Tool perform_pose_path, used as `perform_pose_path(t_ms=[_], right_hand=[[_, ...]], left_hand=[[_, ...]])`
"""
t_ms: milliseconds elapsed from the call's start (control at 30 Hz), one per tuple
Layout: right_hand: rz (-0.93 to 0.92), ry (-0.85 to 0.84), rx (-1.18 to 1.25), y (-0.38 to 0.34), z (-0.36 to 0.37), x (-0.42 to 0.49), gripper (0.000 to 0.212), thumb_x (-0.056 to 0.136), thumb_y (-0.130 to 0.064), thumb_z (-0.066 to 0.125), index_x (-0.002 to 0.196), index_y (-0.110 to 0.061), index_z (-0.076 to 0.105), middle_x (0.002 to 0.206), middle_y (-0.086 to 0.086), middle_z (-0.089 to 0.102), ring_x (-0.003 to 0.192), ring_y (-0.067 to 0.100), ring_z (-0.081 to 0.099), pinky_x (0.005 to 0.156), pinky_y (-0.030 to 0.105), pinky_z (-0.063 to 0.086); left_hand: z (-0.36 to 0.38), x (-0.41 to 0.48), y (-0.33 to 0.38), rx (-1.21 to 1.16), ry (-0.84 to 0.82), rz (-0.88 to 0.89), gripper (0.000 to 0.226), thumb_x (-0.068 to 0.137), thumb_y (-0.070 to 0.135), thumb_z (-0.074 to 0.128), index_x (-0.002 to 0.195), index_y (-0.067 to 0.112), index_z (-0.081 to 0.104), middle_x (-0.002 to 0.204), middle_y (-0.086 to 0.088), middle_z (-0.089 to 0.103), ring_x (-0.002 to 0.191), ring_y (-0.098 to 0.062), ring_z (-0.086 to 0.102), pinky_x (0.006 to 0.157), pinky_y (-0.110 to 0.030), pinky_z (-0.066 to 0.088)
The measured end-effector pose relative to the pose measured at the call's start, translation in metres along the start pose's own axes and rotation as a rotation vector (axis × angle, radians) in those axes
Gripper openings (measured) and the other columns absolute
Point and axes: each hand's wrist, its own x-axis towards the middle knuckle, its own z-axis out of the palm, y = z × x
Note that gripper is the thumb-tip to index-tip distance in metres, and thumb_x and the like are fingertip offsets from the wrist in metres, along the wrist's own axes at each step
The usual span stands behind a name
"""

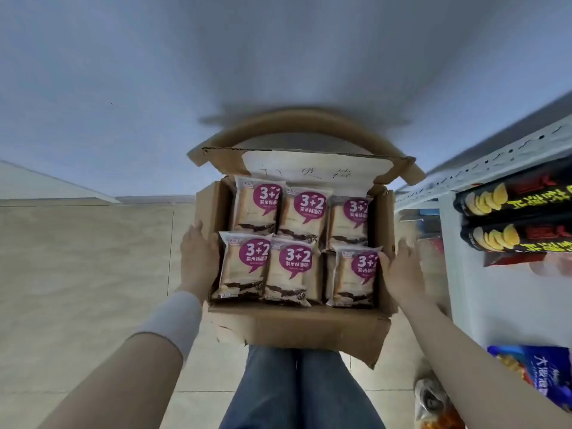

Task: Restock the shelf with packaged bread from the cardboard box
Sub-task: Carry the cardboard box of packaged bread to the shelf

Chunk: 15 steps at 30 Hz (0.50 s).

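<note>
White shelf (483,168) on the right, cut off by the frame. The open cardboard box (297,326) holds six bread packs (291,267), labels up, long axes pointing away from the person. Left grip (198,258) lies flat on the left wall, fingers straight. Right grip (402,270), blurred, spreads against the right wall.

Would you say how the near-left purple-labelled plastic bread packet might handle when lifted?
The purple-labelled plastic bread packet probably feels light and squashy, since it holds soft sliced bread. Its glossy film looks slippery and would likely crinkle under the fingers.
</note>
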Motion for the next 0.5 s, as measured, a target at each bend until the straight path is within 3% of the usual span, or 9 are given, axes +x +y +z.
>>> perform_pose_path(t_ms=[133,267,500], right_hand=[[0.056,-0.033,0.113,0.006,0.010,0.024,0.037,0.099,-0.024,0.038,0.125,0.000,0.047,0.122,0.022,0.058,0.112,0.036,0.054,0.081,0.032,0.038],[0.056,-0.043,0.109,0.009,0.010,0.030,0.034,0.099,-0.020,0.040,0.122,0.001,0.052,0.119,0.023,0.061,0.109,0.037,0.055,0.075,0.027,0.032],[0.081,-0.010,0.076,0.011,0.011,0.036,0.028,0.098,-0.015,0.039,0.112,0.004,0.056,0.109,0.026,0.062,0.099,0.038,0.056,0.072,0.028,0.033]], left_hand=[[0.011,0.031,-0.020,-0.071,-0.129,-0.183,0.047,0.100,0.032,0.032,0.143,0.012,0.034,0.144,-0.014,0.043,0.132,-0.033,0.039,0.107,-0.039,0.031],[0.022,0.037,-0.020,-0.115,-0.172,-0.178,0.040,0.100,0.030,0.035,0.135,0.012,0.043,0.131,-0.015,0.054,0.119,-0.033,0.050,0.089,-0.035,0.038],[0.021,0.041,-0.025,-0.006,-0.124,-0.093,0.030,0.100,0.023,0.033,0.111,0.004,0.053,0.105,-0.019,0.061,0.089,-0.029,0.051,0.075,-0.033,0.036]])
